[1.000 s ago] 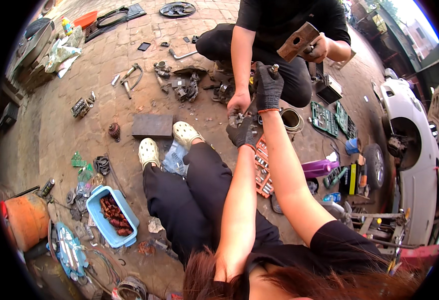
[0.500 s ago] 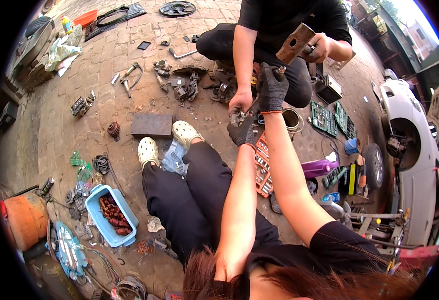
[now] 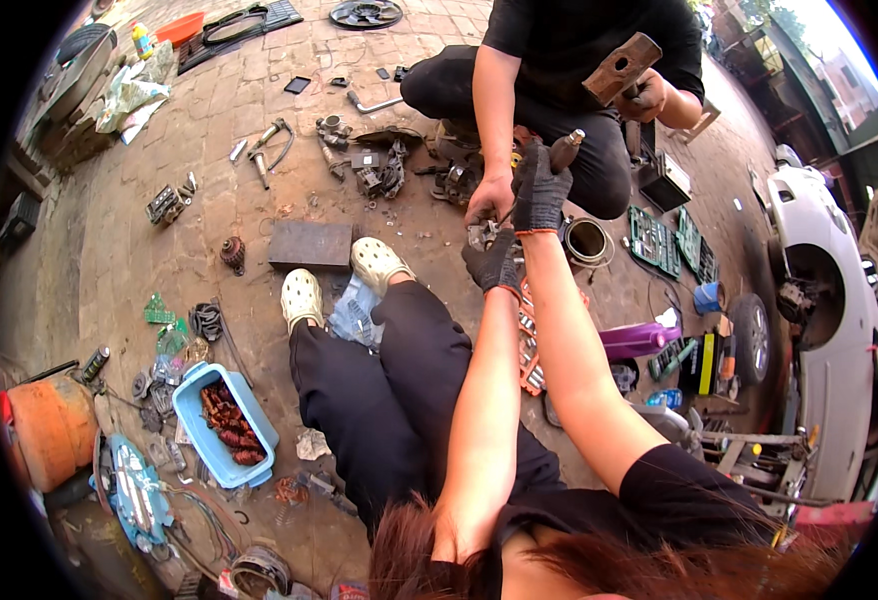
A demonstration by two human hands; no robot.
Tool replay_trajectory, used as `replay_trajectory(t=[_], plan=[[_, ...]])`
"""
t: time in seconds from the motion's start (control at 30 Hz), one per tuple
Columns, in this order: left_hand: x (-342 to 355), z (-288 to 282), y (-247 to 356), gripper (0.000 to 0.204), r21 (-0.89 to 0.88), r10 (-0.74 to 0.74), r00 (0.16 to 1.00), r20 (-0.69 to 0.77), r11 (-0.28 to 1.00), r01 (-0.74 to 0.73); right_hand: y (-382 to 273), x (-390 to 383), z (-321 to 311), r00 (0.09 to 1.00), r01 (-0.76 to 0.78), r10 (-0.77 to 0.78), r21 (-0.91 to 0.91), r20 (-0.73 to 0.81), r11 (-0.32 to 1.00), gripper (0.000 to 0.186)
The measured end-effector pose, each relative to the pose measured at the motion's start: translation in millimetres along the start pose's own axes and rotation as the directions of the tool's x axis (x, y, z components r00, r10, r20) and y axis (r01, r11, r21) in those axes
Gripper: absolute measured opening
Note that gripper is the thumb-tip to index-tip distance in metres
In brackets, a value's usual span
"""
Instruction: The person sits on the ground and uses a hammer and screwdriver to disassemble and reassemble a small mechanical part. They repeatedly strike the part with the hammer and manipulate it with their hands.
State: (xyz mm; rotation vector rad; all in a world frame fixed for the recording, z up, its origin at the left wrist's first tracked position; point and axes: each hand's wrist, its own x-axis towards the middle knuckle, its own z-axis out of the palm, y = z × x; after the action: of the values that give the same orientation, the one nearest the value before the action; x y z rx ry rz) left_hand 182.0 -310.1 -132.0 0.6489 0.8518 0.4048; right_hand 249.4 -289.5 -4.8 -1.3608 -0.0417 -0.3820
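Observation:
My right hand (image 3: 541,190), in a dark knit glove with an orange cuff, is wrapped round a screwdriver (image 3: 566,150) held upright at a tilt, its metal-capped handle end uppermost. Just below, my left hand (image 3: 492,262), gloved alike, grips a small metal part (image 3: 481,234). A co-worker's bare hand (image 3: 491,197) holds that same part from the far side. The screwdriver's tip is hidden among the hands. In the co-worker's other, gloved hand (image 3: 645,97) is a rusty hammer (image 3: 622,70), raised above the screwdriver's end and apart from it.
Beyond my shoes lies a dark metal block (image 3: 310,245). A blue basin (image 3: 188,420) of reddish-brown coils stands at left. Right of my hands are a round metal can (image 3: 586,240), green socket sets (image 3: 653,240) and a purple container (image 3: 639,341). A white car (image 3: 839,370) borders the right.
The co-worker's hammer has lifted up and right, away from the screwdriver's end. My hands keep their holds, and the whole view has shifted slightly.

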Motion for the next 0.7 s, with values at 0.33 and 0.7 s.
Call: replay_trajectory(t=[0.33,0.7], plan=[[2.8,4.7,-13.8,0.071,0.072,0.044,0.997,-0.061,0.997,-0.039,1.5,6.9,-4.6,0.994,0.004,-0.008,-0.04,-0.105,0.999,0.024],[12.8,1.9,-25.2,0.069,0.042,0.065,0.994,-0.093,0.997,-0.061,-7.0,-7.6,-2.0,0.999,-0.047,0.047,0.033,0.021,0.998,0.02]])
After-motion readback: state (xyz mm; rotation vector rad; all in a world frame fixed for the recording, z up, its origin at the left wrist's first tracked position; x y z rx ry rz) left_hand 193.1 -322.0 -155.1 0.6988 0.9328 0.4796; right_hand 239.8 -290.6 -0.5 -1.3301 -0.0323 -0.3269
